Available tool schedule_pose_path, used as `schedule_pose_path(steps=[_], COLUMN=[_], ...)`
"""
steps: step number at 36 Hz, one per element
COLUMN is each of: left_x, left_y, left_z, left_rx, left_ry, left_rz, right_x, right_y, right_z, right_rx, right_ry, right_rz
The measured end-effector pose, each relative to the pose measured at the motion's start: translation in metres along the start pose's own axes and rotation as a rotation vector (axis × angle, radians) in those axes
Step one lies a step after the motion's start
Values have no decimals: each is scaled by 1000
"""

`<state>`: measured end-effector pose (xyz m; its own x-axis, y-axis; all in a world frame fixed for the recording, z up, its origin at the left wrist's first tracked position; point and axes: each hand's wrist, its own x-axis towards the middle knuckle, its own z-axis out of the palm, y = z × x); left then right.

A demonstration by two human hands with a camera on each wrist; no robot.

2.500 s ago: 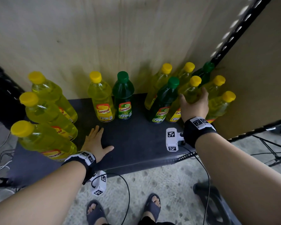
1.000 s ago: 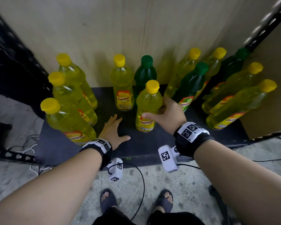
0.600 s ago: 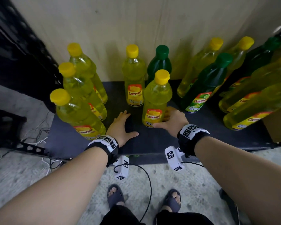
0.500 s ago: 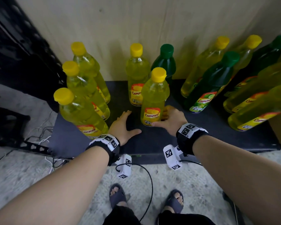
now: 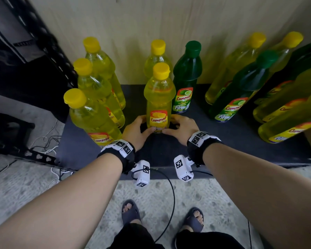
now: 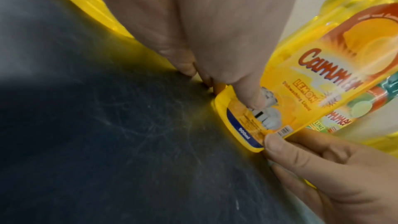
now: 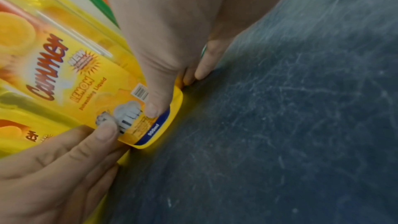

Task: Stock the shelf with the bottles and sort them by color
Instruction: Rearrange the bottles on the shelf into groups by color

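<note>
A yellow lemon bottle (image 5: 159, 97) stands upright on the dark shelf (image 5: 169, 150), in front of another yellow bottle (image 5: 157, 58). Both hands hold it at its base. My left hand (image 5: 138, 129) grips the left side, with its thumb (image 6: 247, 91) on the label. My right hand (image 5: 178, 127) grips the right side, with its thumb (image 7: 155, 101) by the barcode. A green lime bottle (image 5: 187, 74) stands just right of the pair. In each wrist view the held bottle (image 6: 323, 83) (image 7: 75, 83) fills one side and its far side is hidden.
Three yellow bottles (image 5: 95, 97) stand in a row at the shelf's left end. A mixed cluster of yellow and green bottles (image 5: 244, 87) crowds the right end. A wooden back panel (image 5: 169, 24) closes the rear. Bare shelf lies between the green bottle and the right cluster.
My right hand carried the yellow bottle from the right cluster to the middle. My left hand has left the shelf surface and now grips the bottle's base as well.
</note>
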<state>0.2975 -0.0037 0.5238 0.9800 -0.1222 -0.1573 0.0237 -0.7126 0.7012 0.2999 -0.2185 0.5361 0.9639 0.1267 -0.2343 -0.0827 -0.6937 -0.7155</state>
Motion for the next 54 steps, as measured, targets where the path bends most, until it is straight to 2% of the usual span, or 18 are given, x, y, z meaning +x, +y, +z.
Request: schedule_pose_path(steps=[21, 31, 41, 49, 51, 54], left_x=[5, 1, 3, 1, 4, 6], left_y=[0, 3, 4, 11, 12, 11], left_z=[3, 2, -2, -2, -2, -2], left_rx=[-2, -20, 41, -12, -10, -17], left_ry=[20, 38, 1, 18, 17, 20], left_rz=[39, 10, 19, 50, 48, 36], right_x=[1, -1, -1, -3, -10, -31], right_y=[5, -7, -8, -9, -3, 14], right_z=[5, -1, 2, -4, -7, -18], right_rx=[-34, -152, -118, -96, -15, 134], right_ry=[55, 21, 33, -8, 38, 220], right_rz=[-14, -39, -16, -14, 39, 159])
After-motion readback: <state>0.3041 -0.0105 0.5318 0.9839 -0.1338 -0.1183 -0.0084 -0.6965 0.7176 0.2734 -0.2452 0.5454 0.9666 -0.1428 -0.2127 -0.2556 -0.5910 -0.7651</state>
